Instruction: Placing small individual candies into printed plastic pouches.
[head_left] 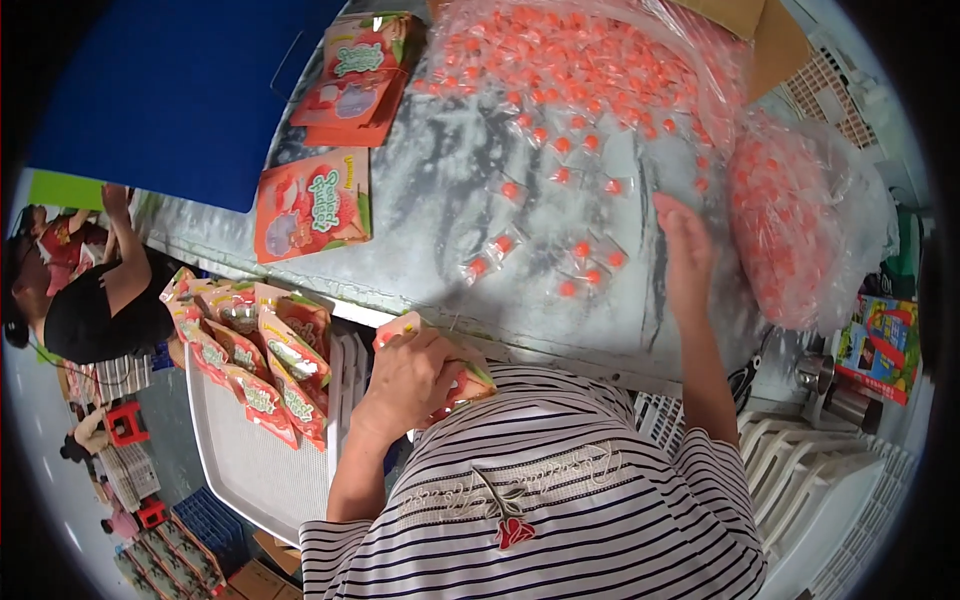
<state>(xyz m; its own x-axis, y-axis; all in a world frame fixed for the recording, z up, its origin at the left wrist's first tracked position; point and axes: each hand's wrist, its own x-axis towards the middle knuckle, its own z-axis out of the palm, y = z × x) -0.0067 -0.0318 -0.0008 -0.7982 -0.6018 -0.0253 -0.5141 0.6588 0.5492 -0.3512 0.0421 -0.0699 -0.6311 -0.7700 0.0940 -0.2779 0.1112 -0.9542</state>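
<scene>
My left hand is closed on a red and cream candy pouch at the table's near edge, close to my striped shirt. Most of that pouch is hidden by my fingers. Over the right part of the table, my right hand is held with its fingers stretched out and nothing visible in it. Small red candies in clear wrappers lie loose to its left. Beyond them spreads a big heap of the same wrapped candies. A flat red pouch lies at the table's left, below a banded stack of pouches.
A white tray at my left carries several filled pouches. A clear bag of candies stands at the right. A blue panel covers the far left corner. White crates are stacked at lower right. Another person is at left.
</scene>
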